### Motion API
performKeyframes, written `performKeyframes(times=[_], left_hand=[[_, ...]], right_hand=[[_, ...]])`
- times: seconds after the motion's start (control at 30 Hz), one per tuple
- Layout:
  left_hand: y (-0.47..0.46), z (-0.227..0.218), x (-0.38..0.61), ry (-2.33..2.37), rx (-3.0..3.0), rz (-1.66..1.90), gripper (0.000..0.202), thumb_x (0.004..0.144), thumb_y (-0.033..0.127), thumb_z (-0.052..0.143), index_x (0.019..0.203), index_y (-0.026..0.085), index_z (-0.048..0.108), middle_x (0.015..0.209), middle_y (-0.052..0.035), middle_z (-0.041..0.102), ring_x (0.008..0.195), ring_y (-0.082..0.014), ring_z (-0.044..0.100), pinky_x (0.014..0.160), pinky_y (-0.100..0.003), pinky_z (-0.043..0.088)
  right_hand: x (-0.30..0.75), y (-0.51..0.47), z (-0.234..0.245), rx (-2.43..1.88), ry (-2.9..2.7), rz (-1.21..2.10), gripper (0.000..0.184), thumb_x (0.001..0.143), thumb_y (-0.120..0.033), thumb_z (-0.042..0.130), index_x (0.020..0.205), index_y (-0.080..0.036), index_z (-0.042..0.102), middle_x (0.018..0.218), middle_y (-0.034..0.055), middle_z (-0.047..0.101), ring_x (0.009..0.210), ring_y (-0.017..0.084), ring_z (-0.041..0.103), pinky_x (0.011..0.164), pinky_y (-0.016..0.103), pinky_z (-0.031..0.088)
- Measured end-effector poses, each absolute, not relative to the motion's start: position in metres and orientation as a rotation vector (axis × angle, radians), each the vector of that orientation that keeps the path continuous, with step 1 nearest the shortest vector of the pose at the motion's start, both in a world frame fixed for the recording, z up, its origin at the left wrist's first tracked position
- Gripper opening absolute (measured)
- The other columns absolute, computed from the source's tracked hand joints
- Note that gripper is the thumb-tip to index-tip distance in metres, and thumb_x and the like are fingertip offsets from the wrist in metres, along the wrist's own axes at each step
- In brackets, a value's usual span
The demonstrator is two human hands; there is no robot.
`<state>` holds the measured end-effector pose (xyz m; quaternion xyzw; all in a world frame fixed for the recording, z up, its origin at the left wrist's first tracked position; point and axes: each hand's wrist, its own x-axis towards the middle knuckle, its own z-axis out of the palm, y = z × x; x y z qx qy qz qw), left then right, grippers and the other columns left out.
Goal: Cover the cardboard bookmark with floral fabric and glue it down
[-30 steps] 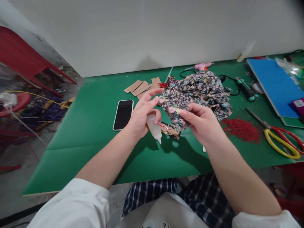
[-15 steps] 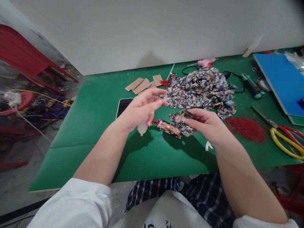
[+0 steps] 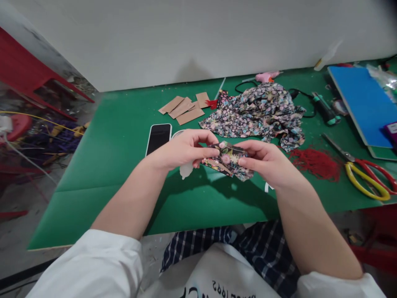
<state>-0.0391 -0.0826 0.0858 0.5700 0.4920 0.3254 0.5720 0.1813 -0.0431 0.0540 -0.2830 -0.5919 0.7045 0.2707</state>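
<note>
Between my hands a small piece of dark floral fabric (image 3: 230, 156) is held up over the green table. My left hand (image 3: 189, 148) pinches its left edge between thumb and fingers. On the right edge, my right hand (image 3: 263, 159) grips the same piece. Just below it lies a cardboard strip partly wrapped in floral fabric (image 3: 217, 165), mostly hidden by the held piece. A translucent white nozzle-like item (image 3: 186, 169) shows under my left hand; its kind is unclear. Behind my hands spreads a large crumpled floral cloth (image 3: 254, 111).
Cardboard pieces (image 3: 190, 116) and a phone (image 3: 159, 138) lie at left. Red threads (image 3: 316, 163) and yellow-and-red-handled scissors (image 3: 366, 178) are at right. Farther back are a pink glue gun (image 3: 267, 77), a black-and-teal tool (image 3: 325, 108) and a blue board (image 3: 362, 103).
My left hand has come down from open fingers onto the left edge of the fabric piece. My right hand still holds it. The view has shifted slightly.
</note>
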Motion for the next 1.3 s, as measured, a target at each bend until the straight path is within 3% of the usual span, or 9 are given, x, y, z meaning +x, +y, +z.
performKeyframes(times=[0.1, 0.2, 0.3, 0.4, 0.53, 0.73, 1.0, 1.13, 1.3], left_hand=[[-0.086, 0.092, -0.040, 1.194, 1.418, 0.872, 0.014, 0.075, 0.021, 0.067, 0.078, 0.015, 0.054, 0.072, 0.0033, 0.056, 0.043, -0.0016, 0.047, 0.036, -0.013, 0.041], [-0.093, 0.098, -0.040, 1.152, 1.538, 0.953, 0.013, 0.075, 0.017, 0.065, 0.075, 0.016, 0.052, 0.077, 0.0015, 0.057, 0.050, -0.0036, 0.051, 0.038, -0.013, 0.041], [-0.099, 0.101, -0.038, 1.041, 1.733, 0.963, 0.012, 0.075, 0.009, 0.062, 0.070, 0.016, 0.053, 0.080, -0.0007, 0.058, 0.066, -0.0079, 0.057, 0.048, -0.015, 0.046], [-0.100, 0.100, -0.038, 0.915, 1.894, 0.968, 0.016, 0.075, 0.004, 0.058, 0.068, 0.017, 0.053, 0.075, 0.0003, 0.058, 0.072, -0.0094, 0.057, 0.061, -0.020, 0.049], [-0.099, 0.099, -0.039, 0.902, 1.950, 0.942, 0.013, 0.077, 0.008, 0.060, 0.082, 0.019, 0.058, 0.078, 0.0000, 0.059, 0.071, -0.0093, 0.057, 0.063, -0.021, 0.048], [-0.098, 0.103, -0.046, 1.139, 2.142, 0.666, 0.040, 0.078, 0.007, 0.051, 0.114, 0.025, 0.057, 0.082, -0.0002, 0.057, 0.071, -0.0094, 0.052, 0.058, -0.018, 0.041], [-0.091, 0.094, -0.050, 1.206, 2.337, 0.456, 0.036, 0.067, -0.003, 0.041, 0.069, 0.020, 0.067, 0.086, -0.0012, 0.053, 0.077, -0.0102, 0.053, 0.067, -0.021, 0.040], [-0.082, 0.084, -0.052, 1.277, 2.337, 0.390, 0.032, 0.068, -0.001, 0.041, 0.068, 0.019, 0.067, 0.099, -0.0010, 0.054, 0.078, -0.0089, 0.054, 0.068, -0.021, 0.041], [-0.071, 0.063, -0.054, 1.409, 2.382, 0.177, 0.031, 0.071, 0.005, 0.042, 0.070, 0.021, 0.068, 0.103, 0.0002, 0.057, 0.080, -0.0111, 0.055, 0.066, -0.023, 0.039]], right_hand=[[0.186, -0.040, 0.053, -0.632, -1.542, 1.966, 0.017, 0.072, -0.032, 0.072, 0.088, -0.027, 0.070, 0.072, -0.0036, 0.067, 0.059, 0.008, 0.058, 0.055, 0.019, 0.047], [0.180, -0.041, 0.048, -0.511, -1.375, 2.005, 0.025, 0.076, -0.047, 0.064, 0.087, -0.025, 0.069, 0.083, -0.0001, 0.066, 0.075, 0.011, 0.060, 0.068, 0.024, 0.049], [0.163, -0.049, 0.039, -0.532, -1.149, 2.157, 0.033, 0.080, -0.053, 0.054, 0.095, -0.026, 0.065, 0.100, 0.0021, 0.065, 0.096, 0.015, 0.060, 0.081, 0.029, 0.048], [0.147, -0.061, 0.032, -0.487, -1.067, 2.329, 0.040, 0.080, -0.056, 0.054, 0.106, -0.027, 0.060, 0.100, 0.0029, 0.065, 0.092, 0.016, 0.061, 0.083, 0.032, 0.048], [0.145, -0.065, 0.034, -0.446, -1.033, 2.415, 0.039, 0.073, -0.045, 0.067, 0.107, -0.026, 0.062, 0.090, -0.0001, 0.066, 0.077, 0.011, 0.062, 0.074, 0.026, 0.050], [0.154, -0.055, 0.041, -0.786, -1.228, 2.256, 0.018, 0.067, -0.027, 0.074, 0.082, -0.018, 0.069, 0.077, -0.0013, 0.067, 0.062, 0.006, 0.059, 0.059, 0.018, 0.047], [0.158, -0.050, 0.037, -0.994, -1.725, 1.926, 0.035, 0.069, -0.039, 0.070, 0.096, -0.017, 0.070, 0.079, 0.0017, 0.067, 0.063, 0.009, 0.055, 0.054, 0.021, 0.041], [0.156, -0.047, 0.030, -1.100, -1.813, 1.814, 0.031, 0.070, -0.046, 0.066, 0.075, -0.016, 0.065, 0.057, -0.0038, 0.054, 0.047, 0.006, 0.042, 0.042, 0.020, 0.030], [0.146, -0.045, 0.016, -1.215, -1.918, 1.678, 0.027, 0.075, -0.044, 0.059, 0.074, -0.017, 0.060, 0.053, -0.0053, 0.048, 0.043, 0.006, 0.039, 0.041, 0.020, 0.028]])
